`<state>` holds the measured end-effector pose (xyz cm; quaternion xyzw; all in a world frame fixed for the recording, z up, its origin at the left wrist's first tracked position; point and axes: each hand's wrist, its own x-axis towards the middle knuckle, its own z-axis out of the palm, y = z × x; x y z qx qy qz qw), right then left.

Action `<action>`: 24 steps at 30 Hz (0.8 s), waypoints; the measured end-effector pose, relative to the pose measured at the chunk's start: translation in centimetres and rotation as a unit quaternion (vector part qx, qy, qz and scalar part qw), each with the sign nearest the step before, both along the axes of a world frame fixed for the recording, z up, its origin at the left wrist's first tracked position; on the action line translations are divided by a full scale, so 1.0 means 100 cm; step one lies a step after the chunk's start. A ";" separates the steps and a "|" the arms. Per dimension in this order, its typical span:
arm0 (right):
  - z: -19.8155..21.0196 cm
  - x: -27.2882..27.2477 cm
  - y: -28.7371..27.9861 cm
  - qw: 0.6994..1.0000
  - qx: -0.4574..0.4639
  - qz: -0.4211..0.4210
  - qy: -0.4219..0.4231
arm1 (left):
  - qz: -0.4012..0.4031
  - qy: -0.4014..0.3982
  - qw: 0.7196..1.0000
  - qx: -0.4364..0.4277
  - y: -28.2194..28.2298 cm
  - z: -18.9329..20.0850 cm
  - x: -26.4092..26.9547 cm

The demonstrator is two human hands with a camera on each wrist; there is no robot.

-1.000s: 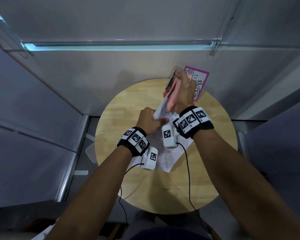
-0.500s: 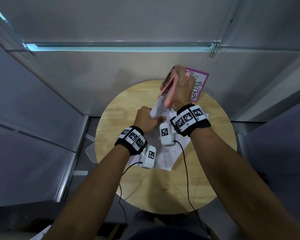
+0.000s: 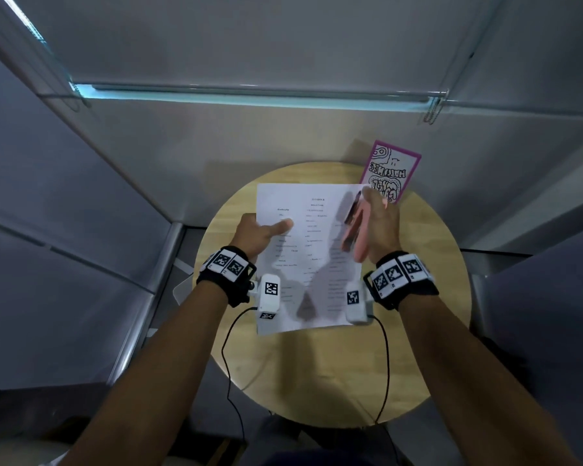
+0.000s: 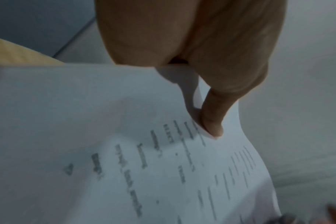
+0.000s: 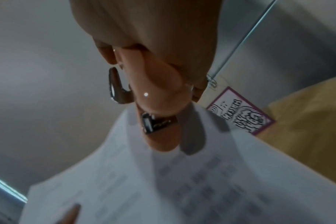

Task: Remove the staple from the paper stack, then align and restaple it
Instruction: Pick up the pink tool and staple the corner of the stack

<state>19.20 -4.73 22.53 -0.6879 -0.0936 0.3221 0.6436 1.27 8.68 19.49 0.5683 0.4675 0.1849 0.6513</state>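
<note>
A white printed paper stack (image 3: 312, 230) is held flat above the round wooden table (image 3: 428, 297). My left hand (image 3: 261, 232) pinches its left edge, thumb (image 4: 211, 121) on top of the page (image 4: 105, 136) and fingers hidden under it. My right hand (image 3: 380, 227) grips a pink stapler (image 3: 355, 227) over the stack's right side, nose pointing away from me. In the right wrist view the stapler (image 5: 157, 106) hangs just above the sheet (image 5: 201, 181), its metal parts showing. No staple can be made out.
A purple-bordered card with black doodles (image 3: 389, 171) lies at the table's far right edge, just beyond my right hand. Grey walls close in behind and on both sides. Sensor cables hang from both wrists over the table's near part.
The paper has swung from an upright, edge-on pose to lying flat and facing up. My hands have moved apart, the left to the left edge, the right with the stapler to the right side.
</note>
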 end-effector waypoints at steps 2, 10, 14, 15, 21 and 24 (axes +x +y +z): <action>-0.015 -0.005 -0.008 0.998 -0.030 0.043 0.016 | -0.008 -0.018 1.000 -0.017 0.002 0.007 -0.001; -0.059 -0.013 -0.023 0.994 -0.103 0.024 0.002 | 0.052 -0.004 0.995 -0.088 0.004 -0.025 -0.011; -0.088 -0.016 -0.026 0.986 -0.162 -0.044 0.011 | 0.011 0.033 0.990 -0.135 -0.021 -0.068 -0.023; -0.097 -0.017 -0.028 0.983 -0.178 -0.052 0.017 | -0.004 0.052 0.988 -0.142 -0.028 -0.084 -0.029; -0.150 -0.023 -0.034 0.953 -0.296 -0.015 0.068 | -0.022 0.208 0.975 -0.081 -0.065 -0.144 -0.059; -0.169 -0.021 -0.034 0.923 -0.375 0.080 0.029 | -0.009 0.253 0.965 -0.060 -0.061 -0.164 -0.066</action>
